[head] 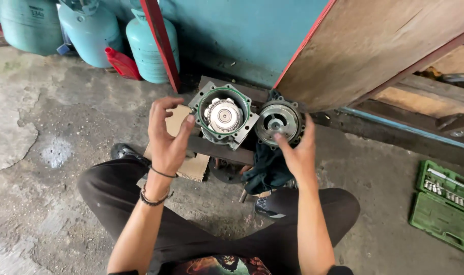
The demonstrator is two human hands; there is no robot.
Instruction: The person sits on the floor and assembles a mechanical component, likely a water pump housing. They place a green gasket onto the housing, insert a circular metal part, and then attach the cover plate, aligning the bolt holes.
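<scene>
square metal housing [223,116] with green ring, centre, on dark block | left hand [166,137] open, fingertip touching its left edge | round metal disc [278,122] just right, on dark cloth [265,168] | right hand [298,153] open, fingertips at disc's near rim | green socket set [445,206] far right | gas cylinders [89,30] far left

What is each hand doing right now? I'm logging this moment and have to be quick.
Left hand: open, fingertips touching the square housing, gripping nothing.
Right hand: open, fingers on the round metal part, not clasping it.
</scene>
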